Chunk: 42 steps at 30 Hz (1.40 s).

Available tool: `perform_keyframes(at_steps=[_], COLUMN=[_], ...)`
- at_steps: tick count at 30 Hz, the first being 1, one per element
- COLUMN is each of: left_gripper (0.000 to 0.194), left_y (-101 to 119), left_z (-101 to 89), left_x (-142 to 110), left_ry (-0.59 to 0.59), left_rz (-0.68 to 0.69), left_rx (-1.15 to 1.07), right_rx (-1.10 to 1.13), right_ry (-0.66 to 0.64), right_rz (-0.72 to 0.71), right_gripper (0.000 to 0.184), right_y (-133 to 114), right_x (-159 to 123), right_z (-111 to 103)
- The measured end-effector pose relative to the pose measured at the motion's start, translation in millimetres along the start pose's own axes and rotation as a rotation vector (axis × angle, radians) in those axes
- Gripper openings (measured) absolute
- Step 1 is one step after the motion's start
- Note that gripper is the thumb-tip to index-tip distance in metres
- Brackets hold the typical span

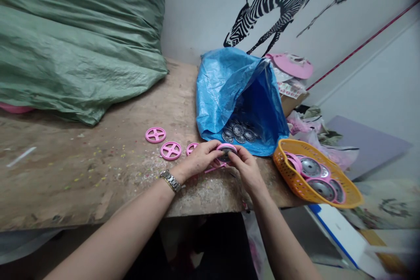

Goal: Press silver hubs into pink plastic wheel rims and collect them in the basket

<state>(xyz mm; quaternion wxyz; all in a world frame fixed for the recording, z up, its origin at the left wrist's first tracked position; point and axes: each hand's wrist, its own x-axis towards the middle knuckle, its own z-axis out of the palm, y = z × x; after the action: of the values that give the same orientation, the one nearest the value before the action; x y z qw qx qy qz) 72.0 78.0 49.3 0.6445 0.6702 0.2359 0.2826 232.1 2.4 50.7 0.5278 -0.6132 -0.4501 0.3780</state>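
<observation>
While the left hand and right hand grip the pink-rimmed wheel from opposite sides, both thumbs lie over its grey face. Wheel position: between the fingertips, near the blue bag.

The person's left hand and right hand hold a pink-rimmed wheel between them over a wooden table. Pink spoked rings lie near the left hand; just beyond, grey discs sit in an open blue bag. At the right, an orange basket holds pink-and-grey wheels.
</observation>
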Motion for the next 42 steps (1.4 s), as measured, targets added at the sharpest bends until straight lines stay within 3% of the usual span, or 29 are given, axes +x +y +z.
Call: perform_keyframes(at_steps=[8,16,20,27,36,39,42], left_gripper=[0.021,0.025,0.026,0.025,0.023,0.030,0.038], left_y=[3.3,-1.6,0.2,3.1,13.8,13.4,8.8], left_z=[-0.2,-2.1,-3.3,-3.7,-0.1,1.4,-3.9], left_x=[-2.8,-5.1,-5.5,-4.7,-11.4,-9.3,-6.6], left_ry=[-0.056,0.037,0.080,-0.116,-0.092,-0.096,-0.026], left_rz=[0.031,0.147,0.113,0.026,0.138,0.228,0.247], left_rx=[0.111,0.199,0.190,0.146,0.180,0.178,0.223], right_rx=[-0.080,-0.189,-0.136,-0.009,-0.113,-0.211,-0.456], right_ry=[0.050,0.068,0.056,0.053,0.092,0.090,0.153], right_rz=[-0.114,-0.208,-0.191,-0.092,-0.180,-0.209,-0.289], right_gripper=[0.022,0.016,0.017,0.025,0.012,0.013,0.018], right_y=[1.1,-5.6,-2.0,4.0,-12.9,-21.8,-39.8], right_x=[-5.6,-9.2,-1.9,-1.6,-21.2,-24.4,-23.2], right_z=[2.6,11.3,13.4,9.8,15.1,5.8,-23.9])
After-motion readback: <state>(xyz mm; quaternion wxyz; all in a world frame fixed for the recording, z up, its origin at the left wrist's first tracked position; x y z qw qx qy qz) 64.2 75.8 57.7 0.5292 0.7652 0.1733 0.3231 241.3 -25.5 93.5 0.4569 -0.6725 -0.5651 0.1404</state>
